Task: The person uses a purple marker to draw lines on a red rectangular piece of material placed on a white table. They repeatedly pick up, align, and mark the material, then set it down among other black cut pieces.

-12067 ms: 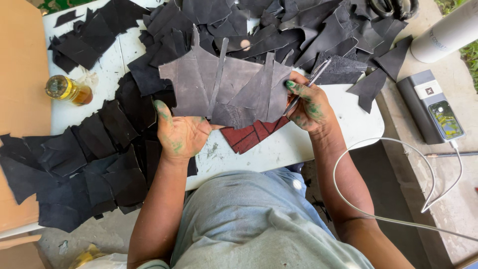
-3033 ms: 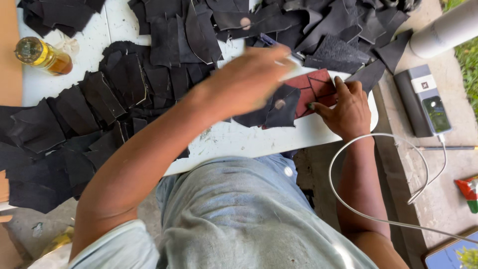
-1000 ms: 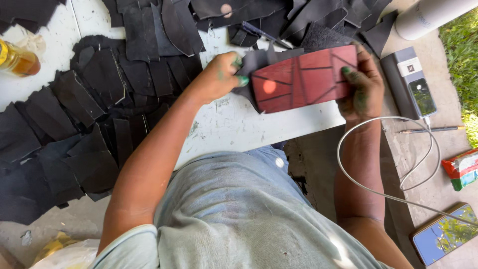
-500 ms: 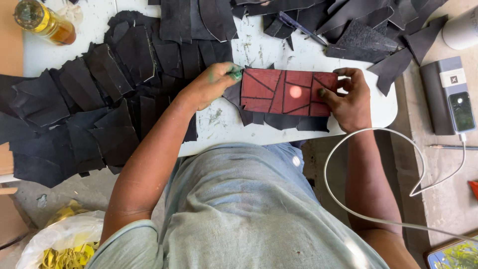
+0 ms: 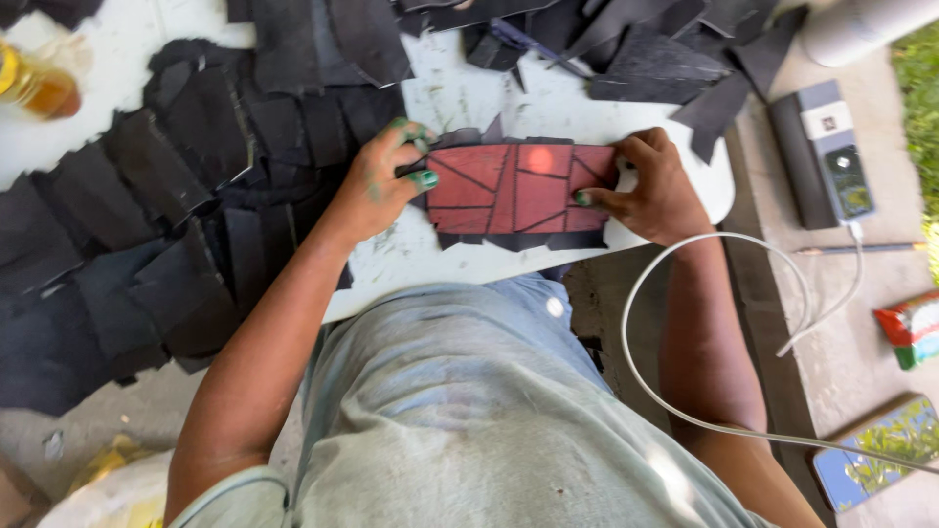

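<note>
My left hand (image 5: 377, 186) pinches the 9 o'clock end of a red patchwork panel (image 5: 516, 188), thumb and green-stained fingertips (image 5: 427, 179) closed on its short edge. My right hand (image 5: 650, 186) grips the 3 o'clock end, fingers pressed flat on the red face with the thumb at the edge; whether the thumb wraps beneath I cannot tell. The panel lies flat near the middle of the white table (image 5: 460, 98), just above its 6 o'clock rim, on a dark backing piece (image 5: 509, 240) whose ragged margin shows below it. Black leather scraps (image 5: 196, 196) overlap in rows from 8 to 11 o'clock of the panel; more lie heaped at 12 to 1 o'clock. A bottle of amber liquid (image 5: 34, 86) stands at far 10 o'clock. At 3 o'clock, off the table, rests a grey device (image 5: 827, 156) with a white cable (image 5: 685, 323) looping toward 5 o'clock.
</note>
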